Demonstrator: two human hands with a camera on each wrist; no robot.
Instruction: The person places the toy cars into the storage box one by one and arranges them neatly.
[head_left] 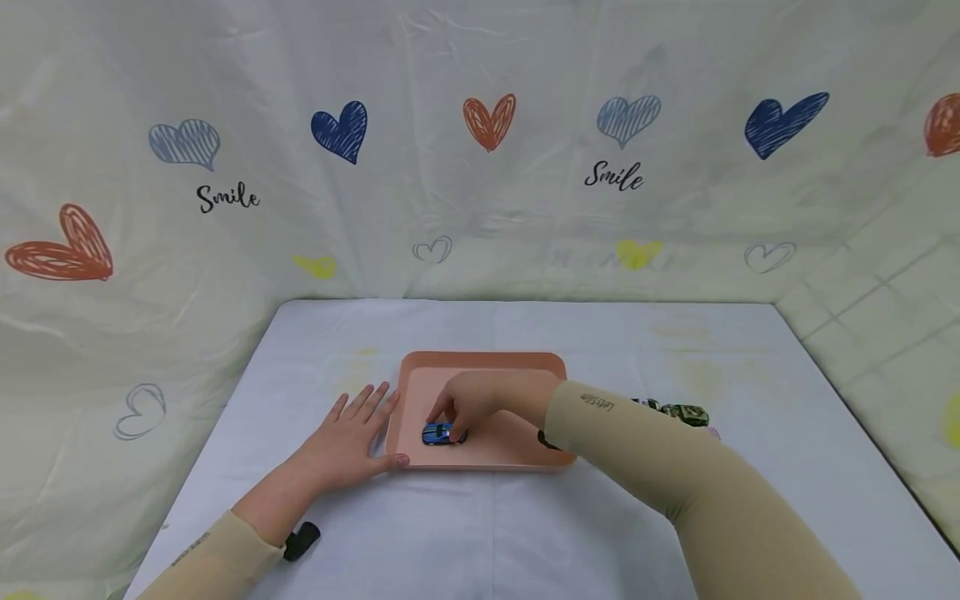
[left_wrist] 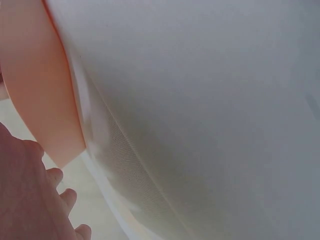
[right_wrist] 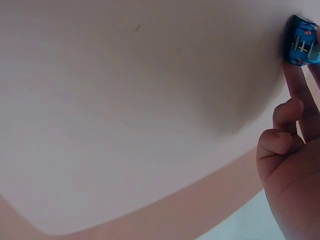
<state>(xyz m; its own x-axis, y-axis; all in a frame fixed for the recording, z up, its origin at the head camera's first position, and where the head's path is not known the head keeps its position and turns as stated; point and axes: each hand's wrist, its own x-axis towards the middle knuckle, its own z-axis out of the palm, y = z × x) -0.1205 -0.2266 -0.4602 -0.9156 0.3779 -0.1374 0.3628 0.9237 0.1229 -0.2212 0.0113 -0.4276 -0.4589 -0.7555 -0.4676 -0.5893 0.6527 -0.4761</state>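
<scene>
A pink tray [head_left: 480, 360] lies on the white-covered table. Inside it, at the left end, sits a small blue toy car [head_left: 437, 433] with dark stripes. My right hand [head_left: 474, 398] reaches in from the right and pinches the car between thumb and fingers. In the right wrist view the toy car [right_wrist: 300, 42] shows lettering on its end, at the fingertips of the right hand [right_wrist: 295, 165]. My left hand [head_left: 347, 446] lies with fingers spread at the tray's left side, its thumb at the front left corner. The left wrist view shows these fingers beside the tray wall [left_wrist: 42, 85].
To the right of the tray, partly behind the right sleeve [head_left: 637, 450], stand camouflage-patterned toy cars [head_left: 684, 414]. A pale curtain [head_left: 480, 200] printed with hearts hangs behind the table [head_left: 480, 533].
</scene>
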